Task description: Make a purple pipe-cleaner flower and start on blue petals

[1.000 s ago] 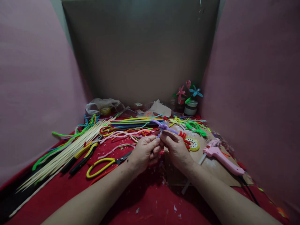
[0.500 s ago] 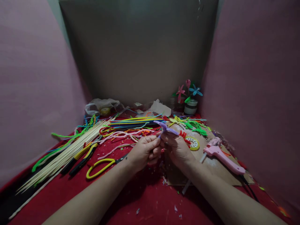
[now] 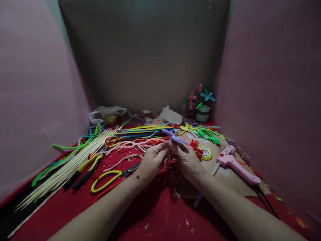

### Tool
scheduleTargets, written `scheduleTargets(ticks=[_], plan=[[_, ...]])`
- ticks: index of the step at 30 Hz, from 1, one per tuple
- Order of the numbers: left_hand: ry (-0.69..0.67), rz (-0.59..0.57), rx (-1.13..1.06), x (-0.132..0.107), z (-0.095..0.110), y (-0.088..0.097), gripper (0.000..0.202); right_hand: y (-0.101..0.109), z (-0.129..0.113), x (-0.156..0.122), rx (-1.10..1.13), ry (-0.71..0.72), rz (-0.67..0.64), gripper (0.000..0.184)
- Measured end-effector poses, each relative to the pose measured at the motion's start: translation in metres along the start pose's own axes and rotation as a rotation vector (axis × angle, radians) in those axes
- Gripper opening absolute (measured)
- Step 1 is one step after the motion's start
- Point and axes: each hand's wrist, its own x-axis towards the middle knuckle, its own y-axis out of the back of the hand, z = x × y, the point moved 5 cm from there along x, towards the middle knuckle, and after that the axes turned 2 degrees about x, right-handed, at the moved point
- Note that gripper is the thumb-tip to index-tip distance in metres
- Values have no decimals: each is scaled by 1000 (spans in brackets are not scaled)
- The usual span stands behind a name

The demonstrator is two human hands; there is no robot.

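Note:
A purple pipe-cleaner flower point(image 3: 177, 138) with long looped petals is held up between my two hands, above the middle of the red cloth. My right hand point(image 3: 187, 160) pinches it just under the petals. Close against it, my left hand point(image 3: 154, 160) has its fingers closed at the flower's underside; the part they grip is mostly covered by the fingers. Just beyond the flower lie red pipe-cleaner pieces point(image 3: 196, 146) and a yellow-rimmed white spool point(image 3: 205, 152). Yellow-handled scissors point(image 3: 107, 180) rest beside my left wrist.
A pink glue gun point(image 3: 237, 164) lies on cardboard point(image 3: 225, 182) at right. Pliers point(image 3: 86, 170) and a bundle of thin sticks point(image 3: 67, 164) are at left. Colourful pipe cleaners point(image 3: 142, 130) spread behind the hands. Finished flowers in a small pot point(image 3: 202, 114) stand at the back right.
The purple flower has tilted and turned a little between my fingers. My hands have shifted slightly and the left wrist uncovers more of the scissors. The whole view has moved a little.

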Motion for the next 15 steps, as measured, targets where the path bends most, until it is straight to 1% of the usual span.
scheduleTargets(ticks=[2,5,10,15], plan=[[84,-43,-148,0,-1,-2,24,-2,0,0,-29,1,-38,17],[151,-96,-274,-1,-5,-3,23,-2,0,1,-74,22,-53,16],[161,-164,-391,1,-14,-1,24,-1,0,2,-85,41,-54,15],[155,-253,-527,1,-14,-2,22,-8,-7,-1,-82,57,-100,19]])
